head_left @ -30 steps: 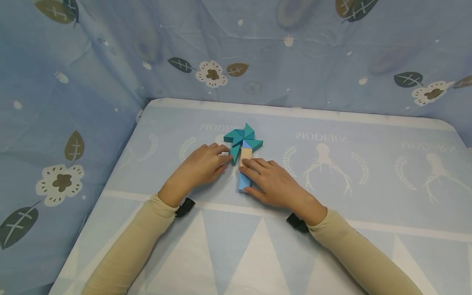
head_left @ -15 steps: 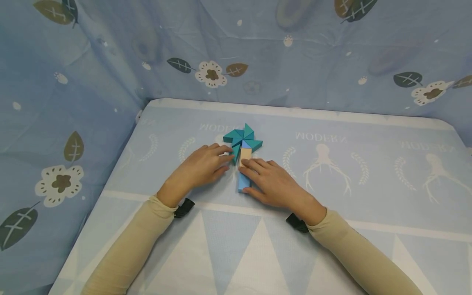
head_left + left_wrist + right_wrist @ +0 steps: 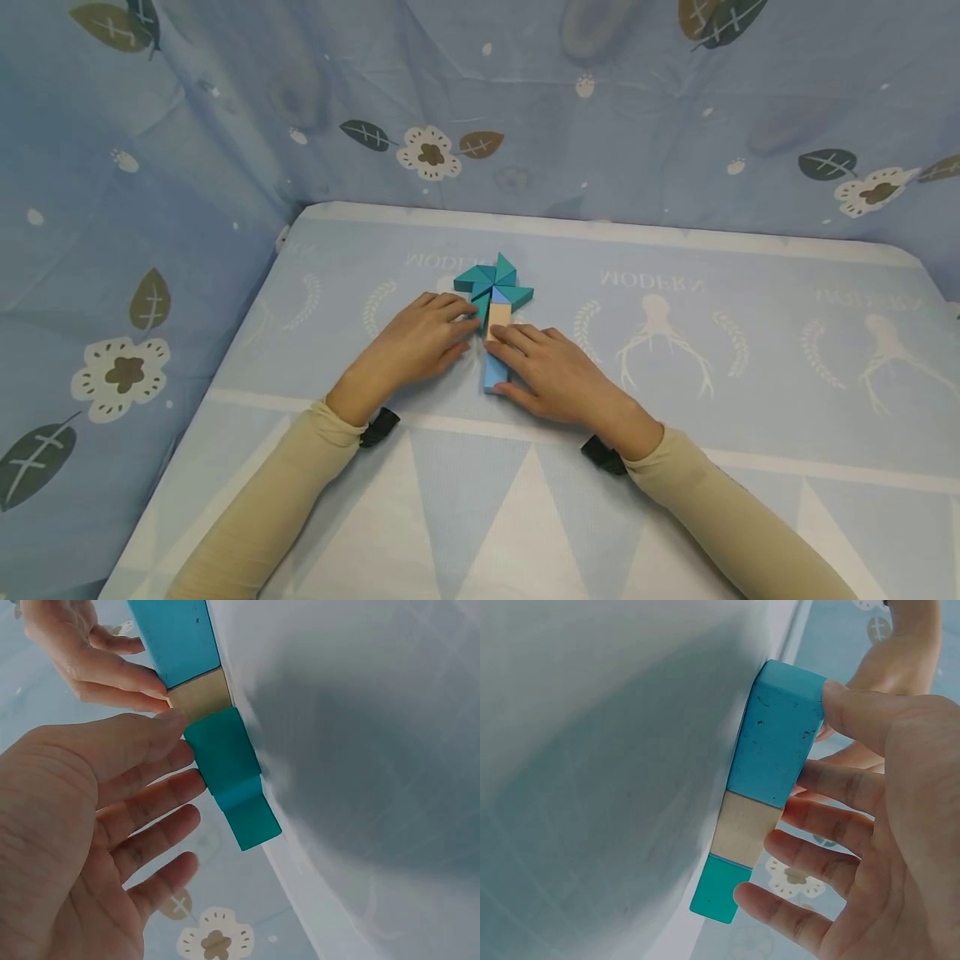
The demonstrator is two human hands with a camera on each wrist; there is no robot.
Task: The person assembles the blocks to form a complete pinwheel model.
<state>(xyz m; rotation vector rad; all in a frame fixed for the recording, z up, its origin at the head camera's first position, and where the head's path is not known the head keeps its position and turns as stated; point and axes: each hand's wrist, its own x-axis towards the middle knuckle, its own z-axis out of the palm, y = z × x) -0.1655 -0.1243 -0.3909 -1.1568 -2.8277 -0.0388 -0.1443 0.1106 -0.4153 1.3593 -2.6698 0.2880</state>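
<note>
Teal triangular blocks (image 3: 472, 276) lie flat as a pinwheel, with a small blue-violet triangle (image 3: 499, 295) at its lower side. Below it a beige block (image 3: 498, 315) and a light blue block (image 3: 495, 372) line up as a stem. My right hand (image 3: 558, 375) holds the blue block, thumb by its near end and index finger over it; other fingertips reach the beige block (image 3: 746, 829). My left hand (image 3: 420, 337) has relaxed fingers, their tips at the lower-left teal triangle (image 3: 223, 750), its thumb tip by the beige block. The fingers partly cover that triangle and the stem.
The table (image 3: 720, 350) wears a pale blue and white printed cloth. A blue floral curtain (image 3: 600, 150) hangs behind it and along the left side. Dark wrist straps (image 3: 378, 427) show under both wrists.
My left hand has shifted slightly right along the lower-left teal triangle, which now sits closer to the stem. My right hand has stayed in place on the stem.
</note>
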